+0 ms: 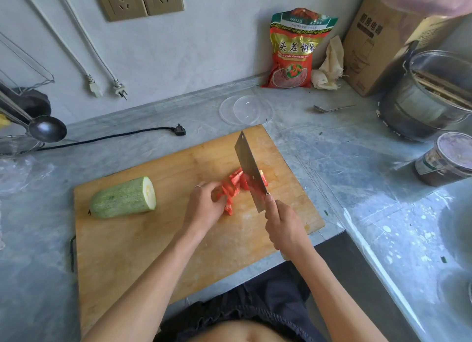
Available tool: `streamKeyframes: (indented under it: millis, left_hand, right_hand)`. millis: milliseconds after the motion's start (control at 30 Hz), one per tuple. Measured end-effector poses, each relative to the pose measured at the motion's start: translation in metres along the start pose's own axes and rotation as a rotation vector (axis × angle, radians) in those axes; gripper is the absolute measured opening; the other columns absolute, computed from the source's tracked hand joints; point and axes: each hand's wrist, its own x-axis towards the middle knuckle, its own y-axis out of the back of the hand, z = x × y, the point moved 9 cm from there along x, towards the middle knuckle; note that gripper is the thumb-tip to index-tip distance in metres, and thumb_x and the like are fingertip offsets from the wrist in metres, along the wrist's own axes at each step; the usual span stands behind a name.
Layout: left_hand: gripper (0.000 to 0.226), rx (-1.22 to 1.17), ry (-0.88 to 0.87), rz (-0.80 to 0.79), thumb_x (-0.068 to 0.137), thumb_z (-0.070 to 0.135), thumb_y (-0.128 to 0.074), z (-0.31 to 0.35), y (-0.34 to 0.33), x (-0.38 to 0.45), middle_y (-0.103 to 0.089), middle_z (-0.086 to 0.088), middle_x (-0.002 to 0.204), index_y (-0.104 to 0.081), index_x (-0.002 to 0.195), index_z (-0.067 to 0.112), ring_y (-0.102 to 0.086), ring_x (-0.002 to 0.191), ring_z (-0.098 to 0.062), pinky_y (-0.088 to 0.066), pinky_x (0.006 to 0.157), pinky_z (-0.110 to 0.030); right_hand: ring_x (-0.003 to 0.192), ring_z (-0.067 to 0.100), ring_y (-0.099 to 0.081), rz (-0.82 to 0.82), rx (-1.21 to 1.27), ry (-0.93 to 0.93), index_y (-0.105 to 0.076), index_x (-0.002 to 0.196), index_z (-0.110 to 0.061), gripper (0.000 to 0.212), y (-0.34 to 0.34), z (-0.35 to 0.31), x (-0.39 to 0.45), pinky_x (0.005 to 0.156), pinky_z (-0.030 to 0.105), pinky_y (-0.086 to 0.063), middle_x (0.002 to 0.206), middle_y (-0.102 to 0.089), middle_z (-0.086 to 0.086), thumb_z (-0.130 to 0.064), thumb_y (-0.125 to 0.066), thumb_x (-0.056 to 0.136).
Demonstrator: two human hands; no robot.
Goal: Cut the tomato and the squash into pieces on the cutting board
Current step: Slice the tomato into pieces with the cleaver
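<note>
Right hand (283,224) grips cleaver (249,167); tomato (233,188) sliced.

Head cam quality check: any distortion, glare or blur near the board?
Head view: wide-angle bends the wooden cutting board edges and counter lines; soft daylight, weak shadows; sheen on the plastic-covered grey counter at right; steel cleaver and red tomato pieces sharp; blurred pinkish patch at the top right corner, cannot tell what.

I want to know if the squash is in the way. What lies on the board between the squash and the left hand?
Nothing: in the head view, bare cutting board separates the squash from the left hand, which holds the tomato pieces.
</note>
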Motion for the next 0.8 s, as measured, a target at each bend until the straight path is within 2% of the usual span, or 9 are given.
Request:
streamKeyframes:
  millis: [100, 200, 300, 467, 633, 733, 800]
  left_hand:
    - [0.009, 0.044, -0.067, 0.024, 0.085, 0.018, -0.070, 0.023, -0.005, 0.020, -0.068, 0.001, 0.090, -0.075, 0.092, 0.020, -0.063, 0.079, -0.014, -0.050, 0.072, -0.028]
    - [0.006, 0.163, -0.056, -0.048, 0.086, 0.022, -0.067, 0.027, -0.025, 0.038, -0.068, -0.002, 0.078, -0.071, 0.081, 0.022, -0.064, 0.069, -0.018, -0.042, 0.058, -0.028]
    - [0.012, 0.255, -0.014, -0.058, 0.085, 0.016, -0.067, 0.021, -0.035, 0.046, -0.069, -0.007, 0.072, -0.067, 0.073, 0.018, -0.063, 0.065, -0.023, -0.036, 0.053, -0.028]
    - [0.026, 0.129, 0.146, -0.058, 0.089, 0.020, -0.068, 0.022, -0.025, 0.044, -0.063, 0.003, 0.051, -0.063, 0.063, 0.021, -0.057, 0.037, -0.009, -0.036, 0.032, -0.018]
    - [0.016, -0.180, 0.254, -0.092, 0.088, 0.024, -0.073, 0.022, -0.009, 0.033, -0.070, -0.001, 0.056, -0.072, 0.079, 0.011, -0.068, 0.047, -0.023, -0.053, 0.042, -0.027]
    - [0.008, -0.314, 0.293, -0.068, 0.089, 0.016, -0.068, 0.015, 0.000, 0.031, -0.073, -0.003, 0.064, -0.074, 0.086, 0.011, -0.071, 0.056, -0.024, -0.056, 0.050, -0.028]
    - [0.015, -0.380, 0.300, -0.091, 0.092, 0.009, -0.062, 0.009, 0.000, 0.033, -0.075, -0.002, 0.069, -0.074, 0.083, 0.013, -0.073, 0.063, -0.021, -0.058, 0.054, -0.027]
  right_hand:
    - [0.053, 0.019, -0.046, 0.030, 0.009, -0.021, -0.049, 0.077, -0.001, 0.057, 0.007, 0.002, -0.001, 0.053, 0.037, -0.043, 0.058, -0.048, 0.003, -0.047, -0.028, 0.102]
    - [0.051, 0.019, -0.047, 0.044, 0.009, -0.023, -0.049, 0.077, 0.001, 0.060, 0.010, 0.001, -0.001, 0.051, 0.036, -0.044, 0.057, -0.048, 0.003, -0.048, -0.028, 0.102]
    - [0.050, 0.017, -0.045, 0.046, -0.005, -0.025, -0.044, 0.068, -0.007, 0.054, 0.009, 0.001, -0.002, 0.050, 0.032, -0.039, 0.056, -0.046, 0.001, -0.046, -0.029, 0.102]
    - [0.052, 0.017, -0.046, 0.051, 0.018, -0.044, -0.047, 0.070, -0.005, 0.055, 0.012, 0.005, 0.000, 0.050, 0.032, -0.040, 0.057, -0.048, 0.002, -0.046, -0.029, 0.102]
    - [0.053, 0.017, -0.048, 0.035, 0.029, -0.065, -0.051, 0.077, -0.002, 0.058, 0.013, 0.006, 0.002, 0.052, 0.037, -0.046, 0.060, -0.050, 0.002, -0.049, -0.028, 0.102]
    - [0.054, 0.017, -0.049, 0.028, 0.025, -0.062, -0.052, 0.080, -0.001, 0.059, 0.013, 0.005, 0.004, 0.056, 0.041, -0.050, 0.060, -0.051, 0.003, -0.049, -0.027, 0.102]
    - [0.053, 0.017, -0.049, 0.029, 0.021, -0.055, -0.053, 0.080, -0.002, 0.059, 0.013, 0.004, 0.005, 0.056, 0.042, -0.051, 0.061, -0.052, 0.004, -0.051, -0.027, 0.101]
